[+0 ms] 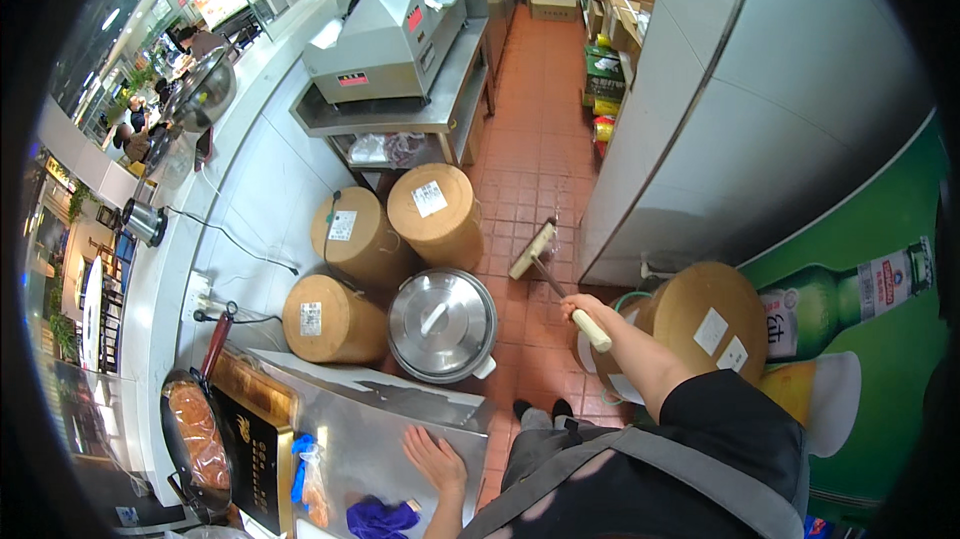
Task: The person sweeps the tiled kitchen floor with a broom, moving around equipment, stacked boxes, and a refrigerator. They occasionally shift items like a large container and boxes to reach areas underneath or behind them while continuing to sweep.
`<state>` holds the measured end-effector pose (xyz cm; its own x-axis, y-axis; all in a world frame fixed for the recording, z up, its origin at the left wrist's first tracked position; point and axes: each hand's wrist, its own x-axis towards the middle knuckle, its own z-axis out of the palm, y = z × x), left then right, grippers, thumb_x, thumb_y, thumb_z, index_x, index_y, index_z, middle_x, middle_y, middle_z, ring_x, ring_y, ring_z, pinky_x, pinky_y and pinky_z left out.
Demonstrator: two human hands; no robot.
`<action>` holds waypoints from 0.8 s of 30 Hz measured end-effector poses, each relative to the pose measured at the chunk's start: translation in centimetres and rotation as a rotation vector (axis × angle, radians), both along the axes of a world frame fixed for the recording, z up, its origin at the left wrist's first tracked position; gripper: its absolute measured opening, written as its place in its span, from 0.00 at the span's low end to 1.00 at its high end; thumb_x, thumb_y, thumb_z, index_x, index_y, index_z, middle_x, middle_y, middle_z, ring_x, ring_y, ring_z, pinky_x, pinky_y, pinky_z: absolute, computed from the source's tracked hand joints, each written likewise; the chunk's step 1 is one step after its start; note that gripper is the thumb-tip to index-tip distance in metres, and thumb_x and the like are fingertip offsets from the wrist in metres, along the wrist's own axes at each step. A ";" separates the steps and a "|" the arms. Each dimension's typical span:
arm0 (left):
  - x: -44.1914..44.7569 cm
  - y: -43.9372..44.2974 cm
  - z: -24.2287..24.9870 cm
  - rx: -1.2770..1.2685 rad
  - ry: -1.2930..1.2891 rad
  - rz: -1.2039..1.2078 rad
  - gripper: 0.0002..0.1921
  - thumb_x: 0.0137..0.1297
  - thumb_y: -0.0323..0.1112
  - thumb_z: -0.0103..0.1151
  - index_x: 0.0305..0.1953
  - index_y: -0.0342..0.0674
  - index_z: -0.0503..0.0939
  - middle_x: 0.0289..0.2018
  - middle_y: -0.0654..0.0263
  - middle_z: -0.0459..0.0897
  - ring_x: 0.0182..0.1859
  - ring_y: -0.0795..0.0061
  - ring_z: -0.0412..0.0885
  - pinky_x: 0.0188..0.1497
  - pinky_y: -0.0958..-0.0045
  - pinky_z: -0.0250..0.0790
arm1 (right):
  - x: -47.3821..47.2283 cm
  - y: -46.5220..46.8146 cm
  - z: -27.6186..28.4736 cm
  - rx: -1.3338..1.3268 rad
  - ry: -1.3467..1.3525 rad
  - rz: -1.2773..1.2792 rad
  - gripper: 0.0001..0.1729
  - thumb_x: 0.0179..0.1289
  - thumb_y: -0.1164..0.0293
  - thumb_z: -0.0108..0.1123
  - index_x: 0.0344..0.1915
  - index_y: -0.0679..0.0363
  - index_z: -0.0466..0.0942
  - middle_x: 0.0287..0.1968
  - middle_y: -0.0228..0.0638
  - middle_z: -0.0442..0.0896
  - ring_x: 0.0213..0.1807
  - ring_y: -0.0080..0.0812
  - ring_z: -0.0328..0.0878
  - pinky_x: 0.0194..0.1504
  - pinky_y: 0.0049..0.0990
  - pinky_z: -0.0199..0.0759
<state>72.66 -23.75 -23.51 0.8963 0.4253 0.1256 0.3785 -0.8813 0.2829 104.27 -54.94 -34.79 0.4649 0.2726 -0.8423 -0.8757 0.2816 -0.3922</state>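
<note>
My right hand (589, 308) is closed around the handle of a long-handled floor brush (551, 278). Its pale grip end sticks out behind my fist, and the cream brush head (531, 250) points forward over the red tiled floor (519, 156). Whether the bristles touch the tiles is hard to tell. My left hand (435, 460) lies palm down on a stainless steel table (360, 423), holding nothing. Left of that hand are a purple cloth (382, 516) and a clear bag with something orange-brown inside (315, 483).
A lidded steel pot (442, 321) and several brown drums (433, 201) stand left of the walkway. Another drum (697, 314) is by my right arm. Ahead, a slicing machine (390, 44) sits on a steel stand; cartons (553, 5) line the far end. A pan (196, 434) holds packaged food.
</note>
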 end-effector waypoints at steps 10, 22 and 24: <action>-0.6 0.9 -1.8 0.084 -0.031 0.013 0.26 0.56 0.37 0.50 0.56 0.31 0.63 0.58 0.49 0.63 0.64 0.51 0.56 0.65 0.49 0.44 | 1.9 -2.9 -1.7 0.227 0.180 0.008 0.12 0.62 0.74 0.41 0.21 0.54 0.62 0.14 0.21 0.65 0.17 0.21 0.64 0.26 0.28 0.69; 8.6 1.5 -1.8 0.185 -0.005 0.382 0.34 0.47 0.42 0.56 0.58 0.35 0.64 0.62 0.56 0.61 0.67 0.57 0.54 0.64 0.55 0.49 | 18.6 -1.5 1.5 0.043 0.161 0.230 0.15 0.62 0.75 0.43 0.17 0.56 0.62 0.11 0.24 0.66 0.14 0.21 0.63 0.27 0.26 0.66; 9.4 2.2 -1.8 0.228 0.192 0.367 0.36 0.49 0.44 0.57 0.59 0.34 0.62 0.62 0.51 0.60 0.65 0.51 0.55 0.64 0.54 0.49 | 22.3 -1.5 2.8 0.080 0.146 0.198 0.16 0.61 0.75 0.43 0.15 0.55 0.62 0.11 0.25 0.66 0.13 0.22 0.64 0.25 0.27 0.67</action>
